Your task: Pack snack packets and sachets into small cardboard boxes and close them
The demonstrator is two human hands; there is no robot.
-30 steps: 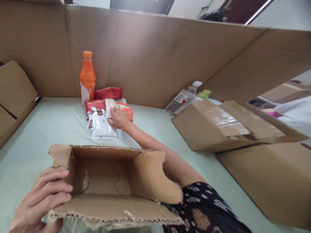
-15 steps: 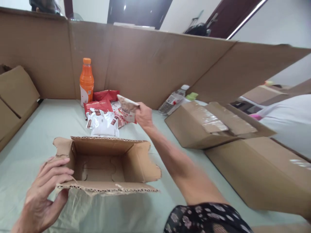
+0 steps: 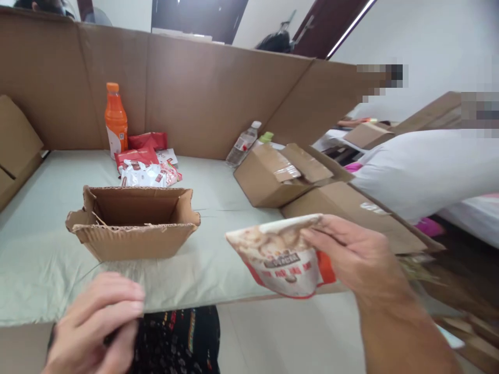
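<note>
My right hand (image 3: 351, 249) pinches the top right corner of a white and red stand-up food pouch (image 3: 286, 262), holding it up at the table's front edge, to the right of the open cardboard box (image 3: 136, 244). The pouch has a picture of pale food on it. My left hand (image 3: 101, 322), a little blurred, hovers in front of the box near the table edge. It holds nothing visible, its fingers loosely bent with a gap to the thumb. Behind the box lie red packets (image 3: 138, 155) and a white packet (image 3: 142, 174), beside an orange drink bottle (image 3: 116, 122).
A cardboard wall (image 3: 218, 96) runs along the back. At right are a leaning clear bottle (image 3: 244, 144), a green-capped bottle (image 3: 265, 137) and cardboard boxes (image 3: 265, 176). Another box (image 3: 17, 140) stands at far left. A person in white (image 3: 421, 166) is at the right.
My right hand has brought the pouch from the packets at the back toward me and to the right. My left hand has let go of the box and drawn back. The view has shifted.
</note>
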